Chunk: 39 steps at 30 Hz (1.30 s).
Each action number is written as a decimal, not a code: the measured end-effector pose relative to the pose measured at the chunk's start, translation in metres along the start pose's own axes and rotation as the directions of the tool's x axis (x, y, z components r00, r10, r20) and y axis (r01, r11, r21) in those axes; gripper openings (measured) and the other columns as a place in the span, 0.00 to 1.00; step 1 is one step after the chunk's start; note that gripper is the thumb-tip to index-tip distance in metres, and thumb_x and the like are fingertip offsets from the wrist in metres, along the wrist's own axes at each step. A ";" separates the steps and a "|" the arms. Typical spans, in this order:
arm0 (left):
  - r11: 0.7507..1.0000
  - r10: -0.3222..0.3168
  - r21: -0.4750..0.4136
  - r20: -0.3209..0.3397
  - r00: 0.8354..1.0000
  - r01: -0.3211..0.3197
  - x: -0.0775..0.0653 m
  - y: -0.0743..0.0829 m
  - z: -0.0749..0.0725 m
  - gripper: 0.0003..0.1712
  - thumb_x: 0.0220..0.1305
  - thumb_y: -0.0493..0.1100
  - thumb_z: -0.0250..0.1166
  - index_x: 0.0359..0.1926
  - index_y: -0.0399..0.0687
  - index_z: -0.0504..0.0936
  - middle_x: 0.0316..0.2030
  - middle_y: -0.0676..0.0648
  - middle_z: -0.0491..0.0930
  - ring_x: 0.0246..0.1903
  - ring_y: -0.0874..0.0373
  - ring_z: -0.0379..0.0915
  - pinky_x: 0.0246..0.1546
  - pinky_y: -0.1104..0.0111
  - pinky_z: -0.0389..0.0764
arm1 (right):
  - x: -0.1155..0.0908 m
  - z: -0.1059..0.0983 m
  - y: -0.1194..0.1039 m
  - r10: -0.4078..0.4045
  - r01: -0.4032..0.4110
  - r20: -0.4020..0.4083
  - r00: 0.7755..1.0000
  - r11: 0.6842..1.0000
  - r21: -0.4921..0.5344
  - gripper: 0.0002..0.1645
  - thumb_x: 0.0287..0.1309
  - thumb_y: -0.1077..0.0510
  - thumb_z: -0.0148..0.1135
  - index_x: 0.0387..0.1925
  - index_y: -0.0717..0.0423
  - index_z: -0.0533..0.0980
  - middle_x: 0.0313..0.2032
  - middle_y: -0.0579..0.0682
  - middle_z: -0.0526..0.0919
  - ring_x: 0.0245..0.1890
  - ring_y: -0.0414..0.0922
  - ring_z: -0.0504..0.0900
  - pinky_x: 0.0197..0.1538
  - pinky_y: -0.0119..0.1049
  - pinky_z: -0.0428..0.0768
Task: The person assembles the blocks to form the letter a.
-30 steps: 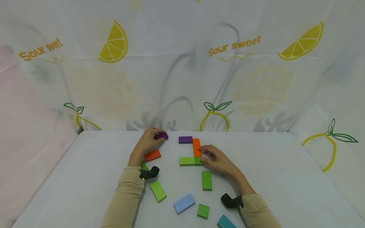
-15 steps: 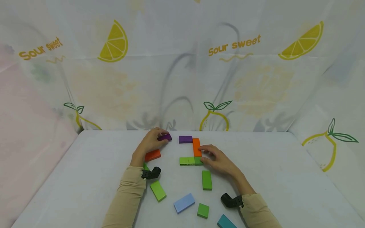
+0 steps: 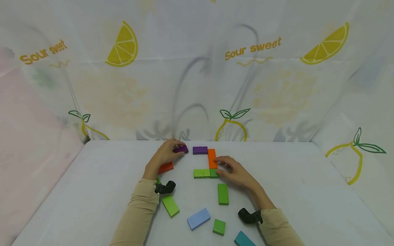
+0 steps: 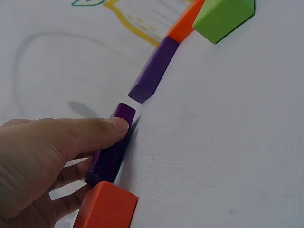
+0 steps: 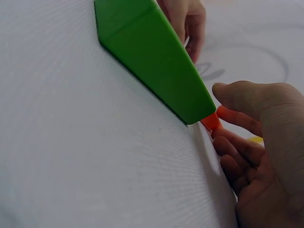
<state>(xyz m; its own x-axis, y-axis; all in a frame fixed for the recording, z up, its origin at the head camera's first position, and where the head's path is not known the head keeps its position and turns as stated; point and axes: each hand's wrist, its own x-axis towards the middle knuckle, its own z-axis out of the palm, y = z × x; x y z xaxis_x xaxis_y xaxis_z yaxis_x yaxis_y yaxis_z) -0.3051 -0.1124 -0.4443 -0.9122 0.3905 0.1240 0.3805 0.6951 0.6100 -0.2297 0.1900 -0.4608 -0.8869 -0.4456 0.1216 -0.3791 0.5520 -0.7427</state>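
In the head view my left hand (image 3: 164, 153) pinches a dark purple block (image 3: 181, 149) near the table's back edge. The left wrist view shows the thumb on one long side of it. A short gap separates its end from a second purple block (image 4: 156, 69). That one meets the top of an upright-lying orange block (image 3: 211, 158), whose lower end meets a small green block (image 3: 213, 173) with a lime block (image 3: 201, 174) at its left. My right hand (image 3: 236, 173) rests at the right of this shape, fingers loosely bent, fingertips at the orange block and thumb by the small green one.
A red-orange block (image 3: 166, 167) lies below my left hand, with a green one mostly hidden under the wrist. Nearer lie a lime block (image 3: 170, 206), a green block (image 3: 223, 194), a light blue block (image 3: 198, 218), a green square block (image 3: 219, 227) and a teal block (image 3: 244, 239).
My left hand has slid right with the dark purple block, narrowing the gap to the other purple block. My right hand and the remaining blocks have stayed put.
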 end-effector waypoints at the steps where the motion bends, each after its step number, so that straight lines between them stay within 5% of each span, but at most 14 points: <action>1: 1.000 0.003 0.000 -0.001 1.000 -0.003 0.000 0.000 0.000 0.21 0.57 0.42 0.68 0.52 0.45 0.80 0.43 0.41 0.77 0.47 0.46 0.75 0.49 0.54 0.75 | 0.000 0.000 0.000 0.001 -0.001 0.001 1.000 1.000 0.000 0.24 0.61 0.49 0.60 0.59 0.48 0.72 0.57 0.46 0.74 0.53 0.44 0.72 0.60 0.45 0.69; 39: 0.996 0.070 0.048 0.012 0.997 -0.071 0.003 0.004 0.010 0.20 0.57 0.44 0.68 0.52 0.46 0.81 0.43 0.45 0.77 0.45 0.51 0.74 0.48 0.56 0.74 | 0.000 0.001 0.000 -0.014 0.014 -0.013 1.000 1.000 -0.006 0.24 0.61 0.51 0.60 0.58 0.49 0.72 0.56 0.47 0.75 0.53 0.44 0.73 0.59 0.43 0.70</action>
<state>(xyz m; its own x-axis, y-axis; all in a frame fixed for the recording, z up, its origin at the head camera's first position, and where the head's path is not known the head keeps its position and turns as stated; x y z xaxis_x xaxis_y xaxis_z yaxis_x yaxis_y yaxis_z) -0.3053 -0.1027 -0.4491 -0.8814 0.4455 0.1572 0.4509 0.6937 0.5617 -0.2295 0.1895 -0.4616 -0.8846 -0.4447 0.1405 -0.3933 0.5495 -0.7371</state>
